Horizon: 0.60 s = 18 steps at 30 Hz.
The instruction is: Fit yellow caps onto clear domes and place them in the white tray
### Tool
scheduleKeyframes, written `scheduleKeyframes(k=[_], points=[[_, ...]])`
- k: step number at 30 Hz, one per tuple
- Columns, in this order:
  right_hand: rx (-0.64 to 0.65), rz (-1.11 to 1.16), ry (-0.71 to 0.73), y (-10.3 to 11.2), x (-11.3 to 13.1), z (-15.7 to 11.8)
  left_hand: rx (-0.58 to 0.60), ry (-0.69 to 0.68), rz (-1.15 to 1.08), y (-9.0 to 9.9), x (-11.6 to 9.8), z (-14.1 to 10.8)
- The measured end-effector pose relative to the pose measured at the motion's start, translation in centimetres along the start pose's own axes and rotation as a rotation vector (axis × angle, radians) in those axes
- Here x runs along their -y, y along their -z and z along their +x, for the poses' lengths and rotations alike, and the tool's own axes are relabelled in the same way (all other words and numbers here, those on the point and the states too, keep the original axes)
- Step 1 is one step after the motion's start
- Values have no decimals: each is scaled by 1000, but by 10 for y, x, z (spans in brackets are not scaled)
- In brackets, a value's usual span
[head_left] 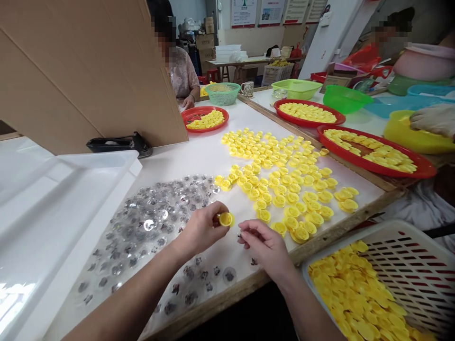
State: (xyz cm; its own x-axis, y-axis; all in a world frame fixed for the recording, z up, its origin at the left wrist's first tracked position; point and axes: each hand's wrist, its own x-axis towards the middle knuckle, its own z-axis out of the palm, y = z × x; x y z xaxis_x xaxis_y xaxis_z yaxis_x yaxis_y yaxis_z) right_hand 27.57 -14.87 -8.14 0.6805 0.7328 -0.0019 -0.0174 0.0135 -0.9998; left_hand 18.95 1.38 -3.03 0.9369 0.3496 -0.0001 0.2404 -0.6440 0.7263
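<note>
Left forearm (131, 289) over the bench (199, 151), left hand (199, 229) clasping a yellow plastic cap (226, 219).
Just right of that hand, right hand (263, 246) pinches a small dark piece (240, 235), nearer the cap's open side.

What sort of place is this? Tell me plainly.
Likely a small hand-assembly workshop: loose yellow plastic caps cover a long white worktable, red trays hold more, and a co-worker works alongside.

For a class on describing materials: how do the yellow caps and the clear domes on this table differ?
The yellow caps are opaque; the clear domes are see-through, many with dark shapes inside. The caps lie right of the domes. Both are small, round and scattered loose on the white table.
</note>
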Motion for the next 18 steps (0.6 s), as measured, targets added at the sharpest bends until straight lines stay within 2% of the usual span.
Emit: scheduleKeyframes(k=[4,7,14,18], points=[[84,239,-89,-15,7,1,11,156,-398,4,7,-47],[180,283,-121,-34,11,2,-23,230,-540,3,13,-66],[291,16,-89,-67,17,6,-106,257,-666,14,33,-84],[337,-200,91,-76,26,5,-146,277,-510,17,41,-87]])
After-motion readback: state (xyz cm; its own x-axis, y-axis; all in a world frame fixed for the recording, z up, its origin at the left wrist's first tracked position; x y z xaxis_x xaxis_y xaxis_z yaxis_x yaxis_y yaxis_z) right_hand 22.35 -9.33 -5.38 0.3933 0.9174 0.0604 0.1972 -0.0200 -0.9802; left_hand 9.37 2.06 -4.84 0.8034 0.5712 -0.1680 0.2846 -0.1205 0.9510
